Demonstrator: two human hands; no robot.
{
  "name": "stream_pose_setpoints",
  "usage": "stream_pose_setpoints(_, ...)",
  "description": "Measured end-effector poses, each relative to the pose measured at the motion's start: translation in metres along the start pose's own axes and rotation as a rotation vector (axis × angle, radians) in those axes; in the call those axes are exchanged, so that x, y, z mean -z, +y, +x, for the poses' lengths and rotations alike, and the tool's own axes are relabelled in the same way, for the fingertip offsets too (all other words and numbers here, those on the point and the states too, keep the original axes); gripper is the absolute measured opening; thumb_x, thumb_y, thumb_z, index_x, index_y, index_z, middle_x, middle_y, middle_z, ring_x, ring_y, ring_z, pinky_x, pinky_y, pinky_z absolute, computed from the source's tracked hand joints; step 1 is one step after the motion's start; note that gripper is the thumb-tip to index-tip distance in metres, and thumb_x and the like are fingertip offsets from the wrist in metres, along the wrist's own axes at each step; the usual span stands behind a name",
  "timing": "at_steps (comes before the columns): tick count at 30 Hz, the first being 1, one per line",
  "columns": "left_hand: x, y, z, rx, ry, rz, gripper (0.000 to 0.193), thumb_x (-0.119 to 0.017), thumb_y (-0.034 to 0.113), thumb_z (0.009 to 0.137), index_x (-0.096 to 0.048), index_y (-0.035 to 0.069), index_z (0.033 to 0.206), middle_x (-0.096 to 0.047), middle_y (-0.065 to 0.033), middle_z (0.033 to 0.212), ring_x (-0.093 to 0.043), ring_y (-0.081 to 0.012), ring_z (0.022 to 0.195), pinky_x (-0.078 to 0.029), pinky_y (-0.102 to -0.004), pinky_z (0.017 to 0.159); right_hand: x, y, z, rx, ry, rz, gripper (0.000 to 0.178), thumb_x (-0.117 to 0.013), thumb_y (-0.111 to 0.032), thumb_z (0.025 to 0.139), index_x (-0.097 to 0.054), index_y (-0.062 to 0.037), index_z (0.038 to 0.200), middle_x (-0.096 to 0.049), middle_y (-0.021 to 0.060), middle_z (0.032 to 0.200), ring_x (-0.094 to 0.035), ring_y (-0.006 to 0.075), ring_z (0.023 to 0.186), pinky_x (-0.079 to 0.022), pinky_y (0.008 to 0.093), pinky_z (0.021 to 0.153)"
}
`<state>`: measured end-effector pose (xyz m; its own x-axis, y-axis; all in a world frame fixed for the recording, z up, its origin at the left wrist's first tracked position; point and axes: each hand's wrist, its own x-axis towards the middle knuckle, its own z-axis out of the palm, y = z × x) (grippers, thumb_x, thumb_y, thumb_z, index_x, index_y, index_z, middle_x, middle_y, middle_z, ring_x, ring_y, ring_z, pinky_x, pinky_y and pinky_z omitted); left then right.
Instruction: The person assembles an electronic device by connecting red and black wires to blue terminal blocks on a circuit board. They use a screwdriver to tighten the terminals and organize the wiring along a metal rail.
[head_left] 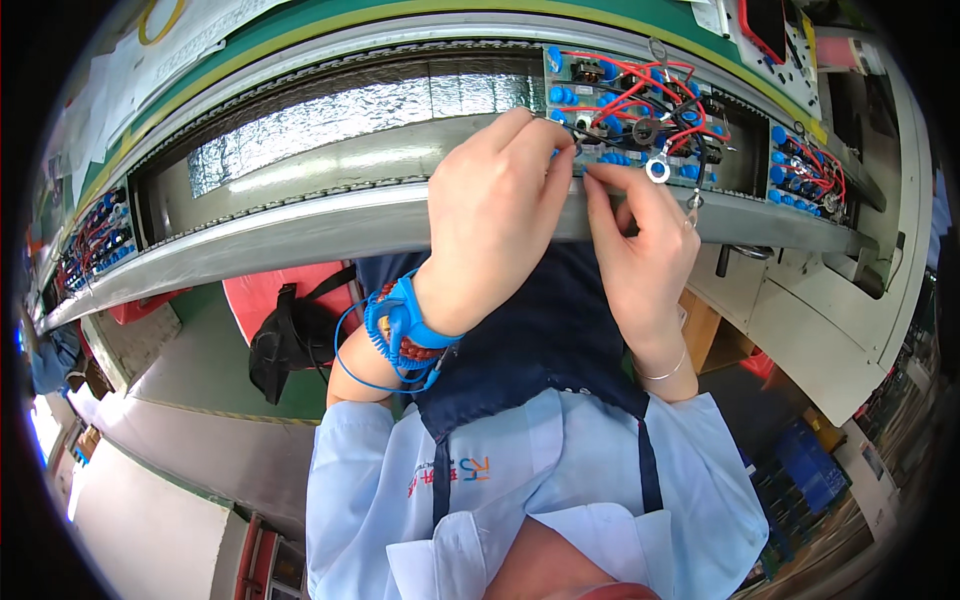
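Note:
A circuit board (625, 85) lies across the conveyor rails, crowded with blue disc-shaped components and tangled red and black wires. My left hand (500, 185) is over its near left corner, fingertips pinched together; whatever is between them is too small to make out. Just right of it, my right hand (645, 230) has thumb and forefinger closed at the board's near edge, and what they grip cannot be made out. A silver ring terminal (657, 171) hangs beside the right forefinger, and a black wire with another terminal reaches down near its knuckles. A blue coiled-cord wrist strap (405, 315) circles my left wrist.
The metal conveyor rail (300, 215) runs across in front of me, with a silver foil-like sheet (350, 120) behind it. More wired boards sit at the right (805, 175) and far left (95, 240). A black bag (295, 340) rests on a red seat below.

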<state>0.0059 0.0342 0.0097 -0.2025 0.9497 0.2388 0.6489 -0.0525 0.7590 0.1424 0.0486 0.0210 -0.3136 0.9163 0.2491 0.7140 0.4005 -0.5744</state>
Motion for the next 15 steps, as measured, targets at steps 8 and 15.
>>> stream_pose_setpoints(8,-0.002,-0.001,0.004,-0.006,0.022,-0.037,0.006,-0.068,0.006,0.078,-0.065,0.006,0.083,-0.042,-0.0040,0.061,-0.041,-0.0162,0.049,-0.033,-0.0301,0.046,-0.006,0.008,0.002,0.031,-0.004,-0.048,0.011,-0.070,-0.005,0.077,-0.063,-0.0066,0.086,-0.064,0.0076,0.075,-0.062,0.0258,0.064,-0.048,0.0361,0.057)
stream_pose_setpoints(15,-0.004,-0.001,0.006,-0.022,0.007,-0.043,0.006,-0.069,0.005,0.078,-0.065,0.006,0.083,-0.042,-0.0041,0.060,-0.041,-0.0160,0.049,-0.033,-0.0299,0.046,-0.005,0.013,0.004,0.055,-0.013,-0.060,0.010,-0.070,-0.006,0.078,-0.064,-0.0067,0.086,-0.063,0.0080,0.076,-0.062,0.0267,0.066,-0.048,0.0365,0.058)
